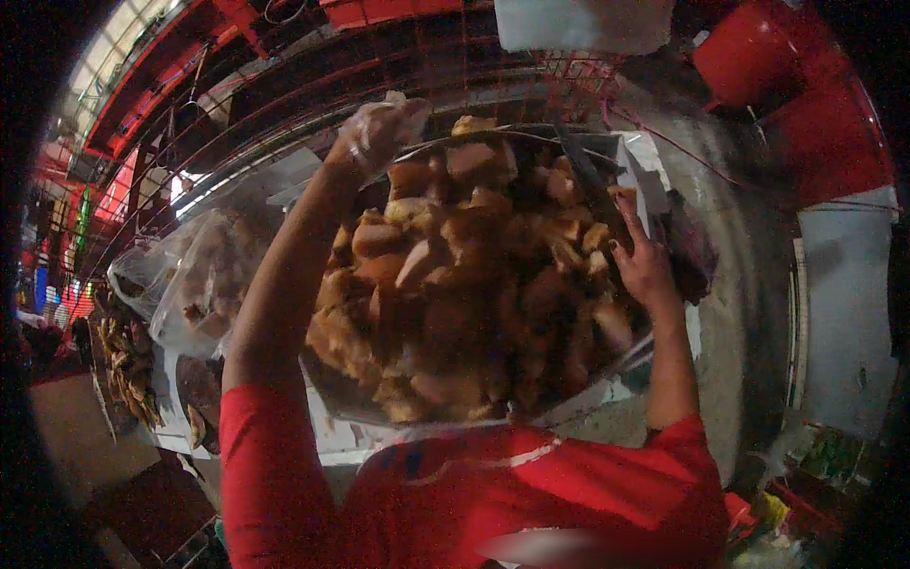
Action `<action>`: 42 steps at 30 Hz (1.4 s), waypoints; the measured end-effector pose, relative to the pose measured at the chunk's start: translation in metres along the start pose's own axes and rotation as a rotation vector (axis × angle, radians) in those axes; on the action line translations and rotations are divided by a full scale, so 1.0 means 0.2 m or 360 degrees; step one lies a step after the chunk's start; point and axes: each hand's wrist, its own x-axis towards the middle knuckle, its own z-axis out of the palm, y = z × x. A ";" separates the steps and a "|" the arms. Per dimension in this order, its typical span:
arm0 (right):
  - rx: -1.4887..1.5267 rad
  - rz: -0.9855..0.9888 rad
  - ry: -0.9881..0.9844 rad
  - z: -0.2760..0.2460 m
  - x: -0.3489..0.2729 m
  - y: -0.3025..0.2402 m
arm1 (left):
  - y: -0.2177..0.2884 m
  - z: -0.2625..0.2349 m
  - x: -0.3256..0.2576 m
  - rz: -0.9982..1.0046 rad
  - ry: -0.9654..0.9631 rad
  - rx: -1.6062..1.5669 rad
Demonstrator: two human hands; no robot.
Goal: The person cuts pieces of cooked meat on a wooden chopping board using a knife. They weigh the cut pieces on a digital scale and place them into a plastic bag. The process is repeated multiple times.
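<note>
A heap of browned meat chunks (464,256) fills a wide, dark-lined container in front of me, some with pale cut faces. My left hand (374,135), covered in thin clear plastic, is above the heap's far left edge. Its fingers are blurred and wrapped, so I cannot tell whether they hold anything. My right hand (646,270) is at the heap's right side, bare, with the index finger stretched out and the fingers apart. That fingertip is close to a long dark strip (590,175) slanting over the far right of the container; whether they touch is unclear.
Clear plastic bags (204,284) with pale contents lie left of the heap. Farther left are several long brown pieces (128,365). A wire grid runs along the far side. A red container (749,52) stands at the far right, above a pale panel (844,303).
</note>
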 end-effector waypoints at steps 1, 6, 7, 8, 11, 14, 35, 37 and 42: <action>0.0067 0.0028 0.0004 0.03 0.03 0.03 | 0.03 0.04 0.09 -0.0117 -0.0106 -0.0070; 0.0079 0.0042 0.0078 0.17 0.05 0.17 | 0.13 0.22 0.39 -0.0272 -0.0494 -0.0379; 0.0116 -0.0016 0.0116 0.19 0.05 0.20 | 0.15 0.24 0.44 -0.0299 -0.0509 -0.0183; 0.0198 -0.0043 0.0152 0.21 0.05 0.23 | 0.16 0.27 0.47 -0.0294 -0.0563 -0.0081; 0.0205 -0.0215 0.0256 0.23 0.02 0.29 | 0.18 0.35 0.59 -0.0243 -0.0611 0.0150; 0.0205 -0.0126 0.0164 0.24 -0.01 0.33 | 0.19 0.44 0.67 -0.0161 -0.0555 0.0397; 0.0164 -0.0037 0.0023 0.23 -0.01 0.29 | 0.24 0.66 0.73 0.0238 -0.0550 0.1022; 0.0070 -0.0144 0.0079 0.24 -0.02 0.30 | 0.26 0.66 0.73 0.0224 -0.0594 0.1042; 0.0147 -0.0142 0.0071 0.24 -0.02 0.32 | 0.29 0.64 0.73 0.0217 -0.0720 0.1064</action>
